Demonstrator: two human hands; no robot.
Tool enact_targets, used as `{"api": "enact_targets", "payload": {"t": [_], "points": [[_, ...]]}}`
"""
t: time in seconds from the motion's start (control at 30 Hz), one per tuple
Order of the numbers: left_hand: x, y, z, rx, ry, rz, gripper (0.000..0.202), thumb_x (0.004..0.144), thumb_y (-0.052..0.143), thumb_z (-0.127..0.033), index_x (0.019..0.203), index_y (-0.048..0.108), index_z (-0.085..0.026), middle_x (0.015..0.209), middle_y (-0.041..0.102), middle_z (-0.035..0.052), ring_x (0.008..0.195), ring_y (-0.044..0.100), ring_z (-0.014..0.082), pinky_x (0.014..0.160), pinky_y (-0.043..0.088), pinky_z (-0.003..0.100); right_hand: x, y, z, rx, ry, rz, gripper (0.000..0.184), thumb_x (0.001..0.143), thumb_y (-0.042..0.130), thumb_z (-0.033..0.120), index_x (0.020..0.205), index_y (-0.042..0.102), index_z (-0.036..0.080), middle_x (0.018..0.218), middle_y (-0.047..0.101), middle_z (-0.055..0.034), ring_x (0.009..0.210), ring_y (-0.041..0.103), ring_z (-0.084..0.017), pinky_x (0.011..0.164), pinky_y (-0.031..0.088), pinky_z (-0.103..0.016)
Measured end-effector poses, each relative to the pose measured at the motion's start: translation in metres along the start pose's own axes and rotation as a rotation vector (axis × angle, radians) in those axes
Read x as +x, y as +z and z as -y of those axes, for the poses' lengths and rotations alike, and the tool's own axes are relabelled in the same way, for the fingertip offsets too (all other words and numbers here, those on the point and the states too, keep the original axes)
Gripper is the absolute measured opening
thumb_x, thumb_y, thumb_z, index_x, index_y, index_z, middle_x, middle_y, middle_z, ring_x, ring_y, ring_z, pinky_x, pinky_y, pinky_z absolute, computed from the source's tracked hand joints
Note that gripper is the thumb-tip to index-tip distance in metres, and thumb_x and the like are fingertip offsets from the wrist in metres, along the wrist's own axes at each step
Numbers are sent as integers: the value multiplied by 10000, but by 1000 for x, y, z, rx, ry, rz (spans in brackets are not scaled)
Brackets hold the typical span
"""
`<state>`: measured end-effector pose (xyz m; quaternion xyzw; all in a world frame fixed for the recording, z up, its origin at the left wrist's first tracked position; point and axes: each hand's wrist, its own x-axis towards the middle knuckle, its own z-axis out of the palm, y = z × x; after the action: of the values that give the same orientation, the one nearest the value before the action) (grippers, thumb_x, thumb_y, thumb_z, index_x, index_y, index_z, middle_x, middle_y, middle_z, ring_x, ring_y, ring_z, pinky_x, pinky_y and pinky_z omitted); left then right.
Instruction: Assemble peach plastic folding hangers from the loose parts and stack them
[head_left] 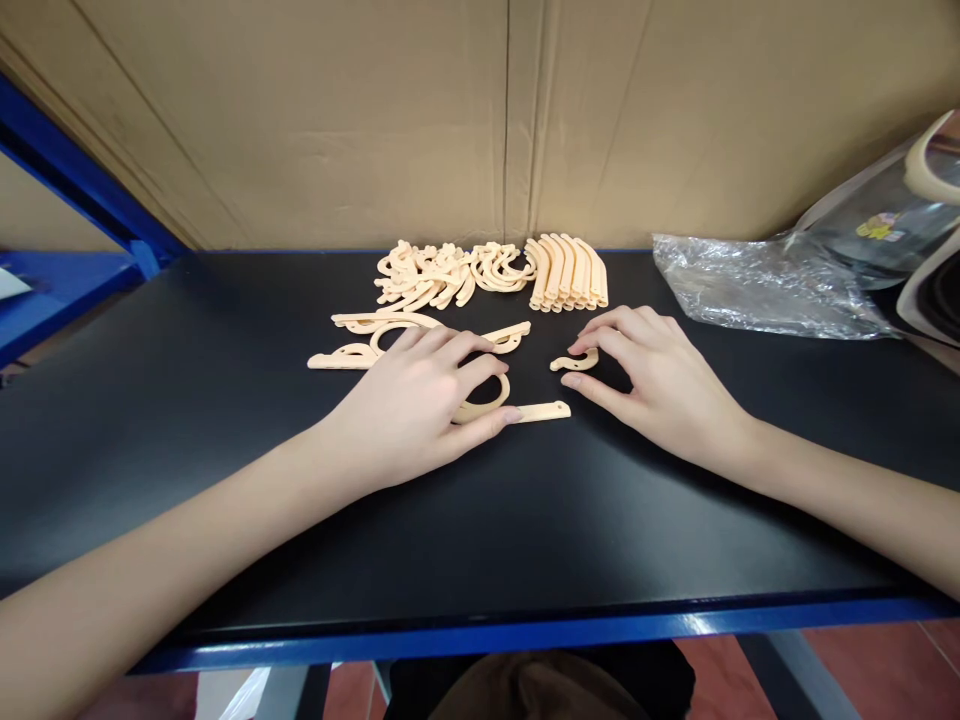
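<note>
My left hand (420, 400) lies palm down on the black table (225, 400), its fingers spread over a flat beige plastic piece with a ring and a straight bar (540, 411). The fingers of my right hand (652, 375) are curved over a small beige hook-shaped piece (574, 362), with the fingertips touching it. More flat beige ring-and-bar pieces (360, 340) lie just beyond my left hand.
Further back lie a pile of small curved beige pieces (442, 272) and a row of beige tubes (568, 270). A crumpled clear plastic bag (757, 285) lies at the right, with bagged goods (892, 225) behind. A cardboard wall (480, 110) backs the table.
</note>
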<state>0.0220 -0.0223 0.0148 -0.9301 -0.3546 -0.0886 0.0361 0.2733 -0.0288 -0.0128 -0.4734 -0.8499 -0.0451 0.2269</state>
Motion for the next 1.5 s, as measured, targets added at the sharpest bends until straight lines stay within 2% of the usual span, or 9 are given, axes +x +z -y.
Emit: {"api": "enact_targets", "payload": {"t": [0.13,0.33,0.53,0.67,0.8,0.9,1.2,1.4,1.5], "points": [[0,4,-2,-57,19,-46,453,934,462,-519,1194,605,-177,1289,580,98,1141,531,287,972,408,445,0,1,0,30,5,22,194,929,529,368,883,594,192,1038,622,-78,949,549,-235,838,398,-389],[2,11,-3,-118,211,-49,390,948,506,-398,1260,566,-171,1354,534,102,1255,462,253,1039,383,413,1,4,-4,74,4,22,182,916,555,365,927,622,196,1085,623,-84,953,563,-239,837,413,-402],[5,13,-2,-128,282,-64,187,966,461,-256,1030,616,-171,1288,571,87,1208,488,236,1017,382,381,2,1,0,134,13,1,127,920,540,308,889,592,196,1033,638,-60,919,575,-208,836,399,-381],[6,12,-2,-204,276,-98,106,932,450,-198,932,549,-163,1113,626,86,1049,548,210,900,416,340,1,-6,6,203,20,-58,116,952,476,299,919,537,206,880,648,-36,817,586,-190,826,412,-363],[7,10,-3,-212,248,-125,102,912,399,-188,863,488,-180,836,588,43,763,510,177,713,395,312,-3,-9,10,272,48,-34,114,989,402,315,966,464,223,700,593,15,563,531,-135,572,412,-269],[6,8,-2,-213,244,-148,116,913,361,-198,822,434,-195,764,534,29,685,461,174,659,368,307,-7,-8,12,317,-25,14,138,1004,366,334,974,439,221,734,592,13,543,536,-111,522,402,-239],[7,11,-2,-230,288,-174,231,981,341,-316,792,397,-195,767,524,37,681,457,175,651,367,305,-8,-3,11,344,-157,20,155,990,388,223,1112,480,196,995,629,-37,728,585,-103,657,449,-223],[7,12,-5,-198,293,-155,252,990,376,-355,798,409,-195,774,534,29,698,467,167,658,371,294,-7,-6,17,236,-326,48,175,980,385,213,1076,528,180,857,574,-17,658,518,-107,553,369,-227],[7,12,-7,-205,293,-177,241,990,384,-349,805,403,-196,778,535,28,695,464,164,653,369,292,-7,-7,20,211,-346,43,178,971,397,206,1077,534,167,845,563,-10,641,504,-97,536,355,-222]]}}
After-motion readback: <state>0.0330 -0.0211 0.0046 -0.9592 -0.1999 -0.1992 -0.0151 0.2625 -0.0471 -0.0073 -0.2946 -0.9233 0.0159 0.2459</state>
